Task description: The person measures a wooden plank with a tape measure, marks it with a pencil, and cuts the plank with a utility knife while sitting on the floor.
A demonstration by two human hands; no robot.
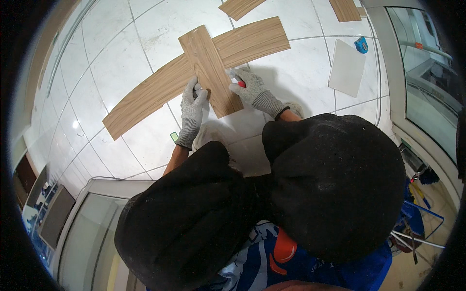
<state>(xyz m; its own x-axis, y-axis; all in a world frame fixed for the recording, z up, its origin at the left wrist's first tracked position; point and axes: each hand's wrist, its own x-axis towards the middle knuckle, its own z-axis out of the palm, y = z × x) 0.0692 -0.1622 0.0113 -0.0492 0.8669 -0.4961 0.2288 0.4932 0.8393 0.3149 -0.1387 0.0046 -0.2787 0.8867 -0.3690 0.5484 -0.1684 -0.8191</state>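
Observation:
A short wood-grain floor plank (pixel 211 72) lies across a long wood-grain plank (pixel 145 97) on the floor. My left hand (pixel 192 104), in a grey knitted glove, grips the short plank's left edge with bent fingers. My right hand (pixel 253 88), gloved alike, is closed around a small tool with a red part (pixel 241 84), just off the short plank's right edge. Fingers hide most of that tool, so its kind does not show.
White tiles (pixel 301 72) cover the floor. To the right lie a pale rectangular sheet (pixel 347 68) and a blue tape measure (pixel 361 45). More plank pieces (pixel 345 9) are at the far side. A small green-edged item (pixel 174 137) sits by my left wrist. Glass-panelled frames (pixel 395 63) flank me.

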